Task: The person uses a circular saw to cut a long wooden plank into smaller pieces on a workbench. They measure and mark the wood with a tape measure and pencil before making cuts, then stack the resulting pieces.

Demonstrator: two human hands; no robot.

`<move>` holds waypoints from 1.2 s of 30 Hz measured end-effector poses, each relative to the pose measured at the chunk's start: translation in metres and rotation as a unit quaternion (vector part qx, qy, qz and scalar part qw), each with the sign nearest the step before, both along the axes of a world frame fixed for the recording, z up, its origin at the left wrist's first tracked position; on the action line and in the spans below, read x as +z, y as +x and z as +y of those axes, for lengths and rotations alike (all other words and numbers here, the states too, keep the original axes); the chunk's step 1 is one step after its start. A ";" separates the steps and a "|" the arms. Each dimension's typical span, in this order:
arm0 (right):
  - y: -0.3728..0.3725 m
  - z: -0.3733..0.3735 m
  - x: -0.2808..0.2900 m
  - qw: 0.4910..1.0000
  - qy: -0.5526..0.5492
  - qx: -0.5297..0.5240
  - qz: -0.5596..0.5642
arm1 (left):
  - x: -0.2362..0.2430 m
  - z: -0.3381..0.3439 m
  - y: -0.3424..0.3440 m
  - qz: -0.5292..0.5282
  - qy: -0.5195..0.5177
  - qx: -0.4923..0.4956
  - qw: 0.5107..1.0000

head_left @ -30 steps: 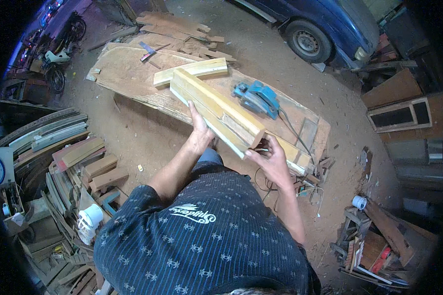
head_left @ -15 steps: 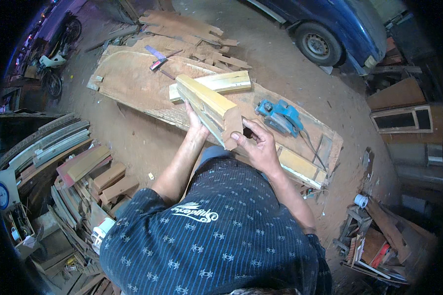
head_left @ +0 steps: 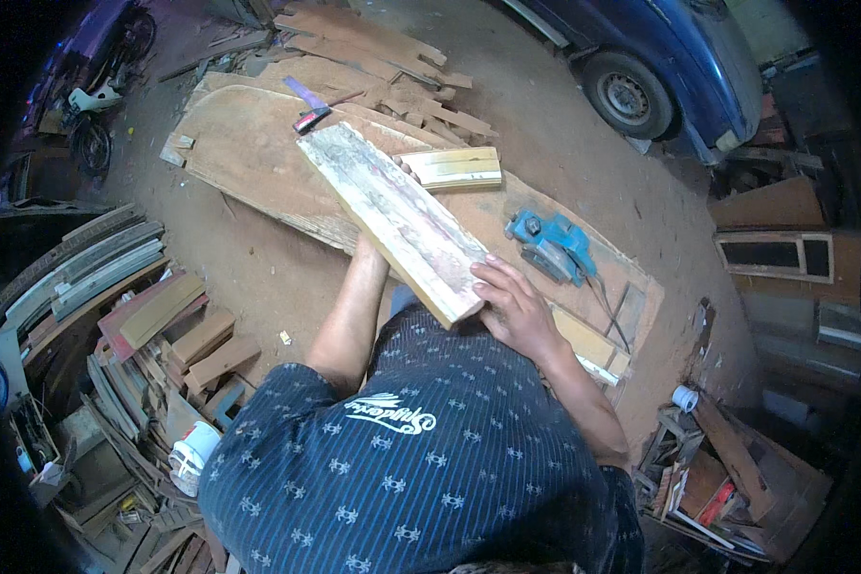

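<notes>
Both my hands hold a long wooden board [head_left: 392, 225], tilted above the workbench, its worn whitish face with reddish stains turned up and a yellow edge along one side. My left hand [head_left: 407, 170] supports it from beneath; only fingertips show past its far edge, the palm hidden. At the near end, my right hand [head_left: 518, 308] grips a corner, fingers on the upper face. Beyond the board, a shorter yellow moulded piece [head_left: 454, 169] lies on the bench. To the right sits a blue electric planer [head_left: 553, 244] with its cord.
The dusty bench top [head_left: 249, 158] carries a purple-bladed tool [head_left: 306, 103] at the far side. Thin offcuts [head_left: 373, 48] pile up beyond. Stacked planks [head_left: 210, 349] stand at left, a white bucket [head_left: 193, 448] beside them. A blue vehicle [head_left: 679, 72] is parked far right.
I have rolled the board over: its moulded yellow side and cut end faced me before, and now the flat, worn face does. My right hand has shifted from the end onto the near corner.
</notes>
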State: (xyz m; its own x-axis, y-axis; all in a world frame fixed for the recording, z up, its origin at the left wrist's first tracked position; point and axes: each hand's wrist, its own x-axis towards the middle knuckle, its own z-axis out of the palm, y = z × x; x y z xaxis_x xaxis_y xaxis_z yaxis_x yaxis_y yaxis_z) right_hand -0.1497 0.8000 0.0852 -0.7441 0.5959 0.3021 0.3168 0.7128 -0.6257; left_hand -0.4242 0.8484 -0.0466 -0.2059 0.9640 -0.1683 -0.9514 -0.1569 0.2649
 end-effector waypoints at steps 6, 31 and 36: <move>0.009 0.017 -0.026 0.999 0.002 -0.035 0.019 | -0.037 0.017 -0.005 -0.163 -0.040 -0.004 0.986; 0.043 0.013 -0.153 0.955 -0.219 -0.196 -0.035 | -0.030 0.014 0.006 0.181 0.023 0.065 0.981; 0.025 0.020 -0.137 0.955 -0.218 -0.195 -0.049 | -0.013 0.026 0.037 0.103 0.059 0.068 0.991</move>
